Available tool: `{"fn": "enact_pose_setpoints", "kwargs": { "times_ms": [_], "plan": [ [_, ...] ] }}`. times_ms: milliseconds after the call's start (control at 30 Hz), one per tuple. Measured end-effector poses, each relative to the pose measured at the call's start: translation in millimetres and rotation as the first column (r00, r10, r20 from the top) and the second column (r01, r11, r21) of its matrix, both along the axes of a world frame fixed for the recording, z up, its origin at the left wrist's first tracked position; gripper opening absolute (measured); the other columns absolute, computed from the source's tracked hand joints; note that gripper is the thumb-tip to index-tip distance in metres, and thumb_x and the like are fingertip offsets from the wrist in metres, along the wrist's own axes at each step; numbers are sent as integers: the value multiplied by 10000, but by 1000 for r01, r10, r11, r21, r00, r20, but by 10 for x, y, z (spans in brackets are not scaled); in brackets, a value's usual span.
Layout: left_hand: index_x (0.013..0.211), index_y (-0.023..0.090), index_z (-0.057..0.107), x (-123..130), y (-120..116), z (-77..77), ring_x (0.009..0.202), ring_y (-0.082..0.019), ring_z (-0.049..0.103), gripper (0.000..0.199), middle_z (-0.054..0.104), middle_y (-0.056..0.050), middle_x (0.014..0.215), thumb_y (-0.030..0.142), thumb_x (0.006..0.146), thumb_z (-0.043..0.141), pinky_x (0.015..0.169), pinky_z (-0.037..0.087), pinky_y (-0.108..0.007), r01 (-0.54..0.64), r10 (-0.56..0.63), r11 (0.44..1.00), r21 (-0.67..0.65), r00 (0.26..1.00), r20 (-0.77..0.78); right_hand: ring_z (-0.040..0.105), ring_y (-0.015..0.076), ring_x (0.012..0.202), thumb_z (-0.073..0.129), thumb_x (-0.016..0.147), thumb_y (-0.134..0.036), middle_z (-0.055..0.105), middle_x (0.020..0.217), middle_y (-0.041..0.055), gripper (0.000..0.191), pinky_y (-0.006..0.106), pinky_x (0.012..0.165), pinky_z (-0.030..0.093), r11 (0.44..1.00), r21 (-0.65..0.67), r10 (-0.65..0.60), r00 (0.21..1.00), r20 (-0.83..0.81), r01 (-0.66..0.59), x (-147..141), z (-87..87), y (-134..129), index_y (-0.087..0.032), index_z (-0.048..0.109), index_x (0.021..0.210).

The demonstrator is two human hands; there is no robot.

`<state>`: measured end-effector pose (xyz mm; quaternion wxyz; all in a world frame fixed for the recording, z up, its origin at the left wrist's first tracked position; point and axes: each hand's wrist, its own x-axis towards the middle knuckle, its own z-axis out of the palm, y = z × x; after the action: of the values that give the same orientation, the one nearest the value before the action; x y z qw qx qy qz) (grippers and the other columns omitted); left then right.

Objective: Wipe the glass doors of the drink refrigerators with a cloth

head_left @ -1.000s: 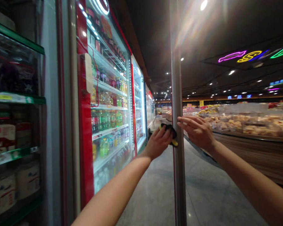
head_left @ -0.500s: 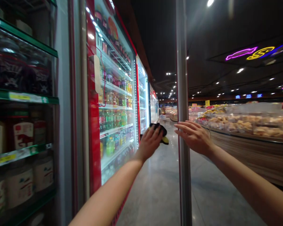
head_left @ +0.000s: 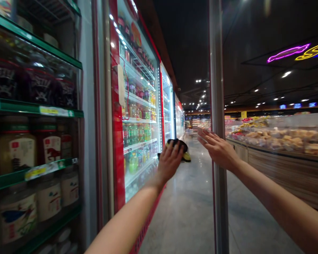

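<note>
My left hand is stretched forward over a black and yellow cloth, its fingers laid across it. The cloth's full shape is partly hidden by the hand. My right hand lies against the upright metal frame of a glass door, fingers stretched out and reaching left past the frame. Nothing shows in the right hand. To the left, green-edged fridge shelves carry dark bottles and jars with white labels.
A red-framed drinks cooler with lit shelves of bottles stands just beyond, with more coolers behind it. Grey floor runs down the aisle. On the right is a wood-sided display counter of packaged food.
The view has turned left, so shelves, coolers and door frame sit further right. My right hand has slid slightly left across the door frame; the left hand keeps the cloth.
</note>
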<state>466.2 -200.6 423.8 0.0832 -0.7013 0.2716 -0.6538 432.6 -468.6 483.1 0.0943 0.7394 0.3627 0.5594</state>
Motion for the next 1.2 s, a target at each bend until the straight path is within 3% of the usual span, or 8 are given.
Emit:
{"fn": "enact_pose_setpoints", "kwargs": {
  "times_ms": [133, 267, 367, 500, 600, 733, 967, 1200],
  "plan": [
    [1444, 245, 503, 17, -43, 161, 1483, -285, 366, 483, 512, -82, 1528, 217, 965, 550, 1214, 348, -495, 38, -33, 971, 235, 999, -26, 365, 244, 1478, 439, 868, -7, 438, 1567, 101, 664, 465, 1184, 409, 1000, 18, -24, 1000, 6, 24, 104, 3, 232, -182, 443, 1508],
    [1455, 192, 480, 31, 273, 535, 1483, -337, 357, 529, 484, -163, 1536, 285, 947, 596, 1164, 400, -546, -43, 42, 977, -207, 999, -11, 343, 254, 1487, 423, 861, 17, 432, 1570, 118, 683, 466, 1195, 398, 999, 30, -44, 999, 11, 44, 133, -76, 291, -154, 411, 1522],
    [1454, 148, 470, -3, 363, 336, 1478, -372, 354, 546, 489, -221, 1513, 250, 935, 605, 1131, 421, -586, -82, 101, 902, -423, 995, 22, 351, 266, 1483, 425, 873, 11, 436, 1566, 129, 661, 463, 1194, 401, 998, 46, -43, 999, 12, 43, 111, -148, 298, -140, 420, 1516],
    [1454, 209, 484, -57, 213, 17, 1485, -341, 352, 511, 507, -151, 1520, 206, 950, 565, 1152, 405, -560, -69, 73, 989, -129, 997, 25, 335, 274, 1489, 420, 893, -10, 429, 1570, 122, 681, 485, 1191, 403, 997, 73, 9, 1000, 14, -10, 74, -146, 431, -164, 361, 1554],
    [1455, 241, 482, -42, 298, 245, 1489, -315, 351, 494, 483, -112, 1548, 250, 965, 549, 1171, 390, -538, -46, 47, 999, 28, 999, -14, 333, 284, 1489, 424, 894, -16, 427, 1573, 124, 698, 513, 1185, 401, 996, 85, 37, 999, 10, -37, 76, -102, 609, -183, 337, 1566],
    [1493, 218, 420, -22, 773, 555, 1482, -325, 358, 551, 463, -160, 1550, 273, 961, 553, 1140, 419, -563, -77, 84, 931, -357, 996, 4, 313, 356, 1491, 495, 906, -75, 428, 1566, 169, 622, 619, 1164, 362, 995, 98, 4, 1000, 20, -6, 90, -123, 849, -175, 424, 1515],
    [1490, 212, 441, -215, 892, -34, 1487, -357, 333, 579, 463, -156, 1550, 314, 941, 592, 1146, 409, -556, -117, 103, 975, -189, 992, -78, 80, 438, 1531, 716, 876, -339, 129, 1678, 182, 767, 745, 1163, 180, 991, 133, -3, 998, 65, -6, 8, -273, 1084, -256, 355, 1548],
    [1462, 198, 469, -111, 1198, 472, 1458, -332, 393, 503, 486, -178, 1525, 289, 973, 537, 1135, 424, -556, -124, 108, 901, -416, 992, -64, 98, 421, 1535, 716, 875, -311, 72, 1686, 159, 851, 736, 1172, 180, 988, 147, 29, 997, 67, -39, -6, -289, 1087, -288, 254, 1590]
  ]
}}
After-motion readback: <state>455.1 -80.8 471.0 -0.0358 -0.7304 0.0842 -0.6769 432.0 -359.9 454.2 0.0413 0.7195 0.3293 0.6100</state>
